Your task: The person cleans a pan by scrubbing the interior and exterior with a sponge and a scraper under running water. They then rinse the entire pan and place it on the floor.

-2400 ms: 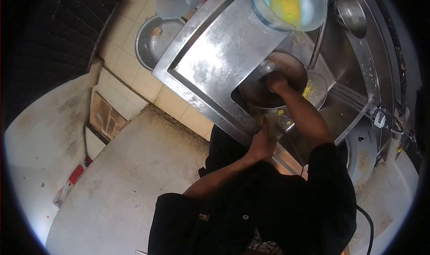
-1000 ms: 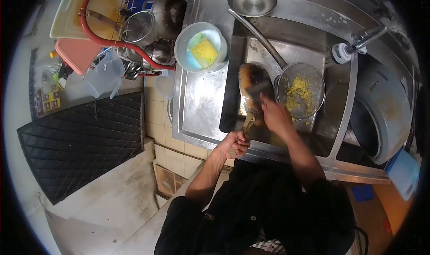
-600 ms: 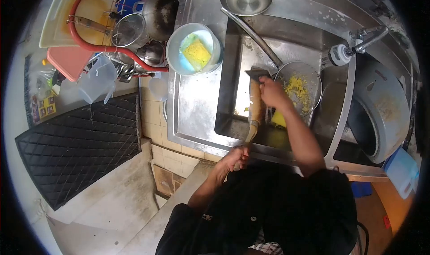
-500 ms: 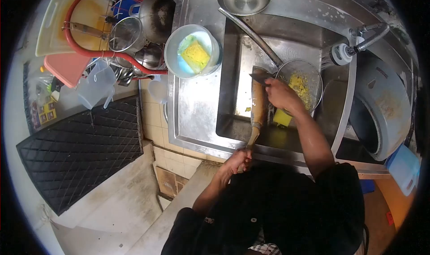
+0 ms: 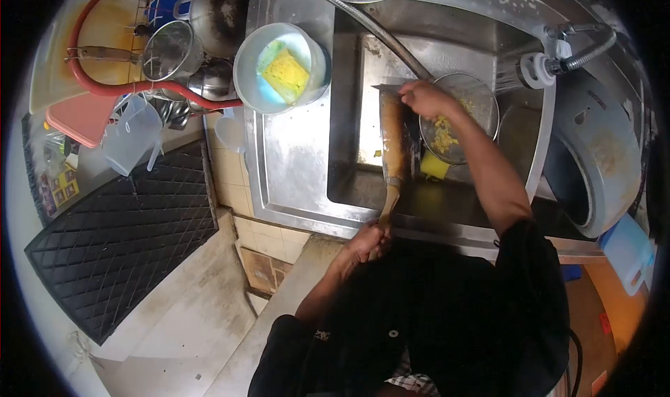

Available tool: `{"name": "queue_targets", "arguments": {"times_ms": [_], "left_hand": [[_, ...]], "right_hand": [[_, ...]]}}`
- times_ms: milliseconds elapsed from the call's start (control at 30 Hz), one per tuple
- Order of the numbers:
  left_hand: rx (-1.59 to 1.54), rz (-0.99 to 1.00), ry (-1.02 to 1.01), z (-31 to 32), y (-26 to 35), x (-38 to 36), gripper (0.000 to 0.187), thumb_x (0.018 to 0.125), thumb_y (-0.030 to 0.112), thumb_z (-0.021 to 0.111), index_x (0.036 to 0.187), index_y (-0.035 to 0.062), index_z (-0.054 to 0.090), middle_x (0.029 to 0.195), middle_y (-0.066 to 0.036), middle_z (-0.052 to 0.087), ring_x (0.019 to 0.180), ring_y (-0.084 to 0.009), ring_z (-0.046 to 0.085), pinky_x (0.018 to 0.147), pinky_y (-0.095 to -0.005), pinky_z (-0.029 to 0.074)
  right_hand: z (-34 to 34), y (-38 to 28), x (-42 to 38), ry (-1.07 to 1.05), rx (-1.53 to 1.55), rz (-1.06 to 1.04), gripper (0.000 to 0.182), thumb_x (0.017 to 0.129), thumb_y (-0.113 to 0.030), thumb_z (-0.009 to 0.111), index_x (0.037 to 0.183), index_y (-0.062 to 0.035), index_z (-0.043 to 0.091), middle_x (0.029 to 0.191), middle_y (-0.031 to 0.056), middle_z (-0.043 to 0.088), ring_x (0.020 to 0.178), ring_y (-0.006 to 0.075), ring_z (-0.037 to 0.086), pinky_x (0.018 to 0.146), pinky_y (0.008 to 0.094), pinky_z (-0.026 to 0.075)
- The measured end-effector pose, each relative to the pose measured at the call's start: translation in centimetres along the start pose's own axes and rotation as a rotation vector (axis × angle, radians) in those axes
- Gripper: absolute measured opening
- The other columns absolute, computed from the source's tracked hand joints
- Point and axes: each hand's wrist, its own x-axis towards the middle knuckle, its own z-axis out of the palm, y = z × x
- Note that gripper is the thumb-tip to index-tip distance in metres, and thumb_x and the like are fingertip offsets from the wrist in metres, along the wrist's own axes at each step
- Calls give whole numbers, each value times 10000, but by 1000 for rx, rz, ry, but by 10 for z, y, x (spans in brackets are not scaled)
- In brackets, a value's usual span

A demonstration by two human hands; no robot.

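pan [image 5: 395, 142] has tipped steeply beyond left grip [image 5: 368, 241], closed on its handle [image 5: 391, 201]; right grip [image 5: 428, 99] clutches flat tool [image 5: 388, 88].

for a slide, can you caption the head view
Left hand holds pan by handle over sink; right hand holds blade at pan's far edge.

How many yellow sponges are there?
2: one sponge in the round tub beside the sink, apparently another in the sink by the strainer. More may be hidden.
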Motion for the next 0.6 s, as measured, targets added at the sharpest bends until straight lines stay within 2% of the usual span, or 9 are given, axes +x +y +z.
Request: {"name": "queue_targets", "arguments": {"times_ms": [33,100,200,267,333,367,467,500,600], "left_hand": [[-87,-59,-94,-4,3,1,85,811,37,397,780,79,464,572,-11,380,408,-105,348,365,-286,322],[-89,-62,-68,6,20,-6,82,811,41,404,774,78,468,579,-9,382,417,-103,354,378,-288,332],[-74,-65,-65,13,24,-3,92,816,52,423,745,80,473,599,-5,396,438,-97,368,414,-295,365],[-65,-21,5,25,35,-8,142,821,92,458,684,107,426,534,14,365,407,-95,359,377,-287,331],[-24,0,42,34,48,-17,139,817,88,459,683,106,427,534,14,365,405,-95,357,373,-284,329],[5,20,80,37,49,-21,137,813,85,460,682,104,428,534,15,365,404,-95,355,370,-282,328],[-122,-53,-16,23,39,-11,90,807,84,474,719,78,460,602,-13,401,431,-99,374,386,-301,373],[-116,-41,-14,23,42,-11,90,807,84,474,719,78,460,602,-13,401,431,-99,374,386,-301,373],[-52,-5,-26,27,38,-14,138,815,76,443,681,103,423,540,23,365,397,-84,344,368,-275,324]], "right_hand": [[17,9,-6,112,-65,-96,317,911,-198,515,1198,-71,558,960,178,663,691,337,649,612,438,524],[59,36,-40,485,-139,-405,350,917,-202,501,1249,-95,530,965,235,641,780,425,631,705,493,513],[71,-20,-150,173,-200,96,388,927,-200,467,1310,-146,496,849,281,617,779,469,606,720,554,482],[94,-11,-168,207,-161,30,397,931,-207,461,1325,-164,482,792,282,610,768,465,609,707,558,481],[109,-5,-170,358,-171,-53,393,930,-190,476,1321,-156,486,704,262,593,700,471,590,631,538,462],[96,-14,-161,371,-110,-3,392,929,-178,470,1320,-152,485,700,269,591,712,479,589,637,539,466],[88,-9,-151,463,-91,-21,393,927,-175,476,1320,-152,485,713,278,594,729,484,591,657,549,470],[91,-14,-167,356,-199,45,390,927,-187,481,1314,-139,492,730,284,599,745,477,599,672,548,477],[108,-11,-179,314,-278,-11,394,930,-191,475,1319,-133,487,761,282,609,763,468,607,683,545,477]]}}
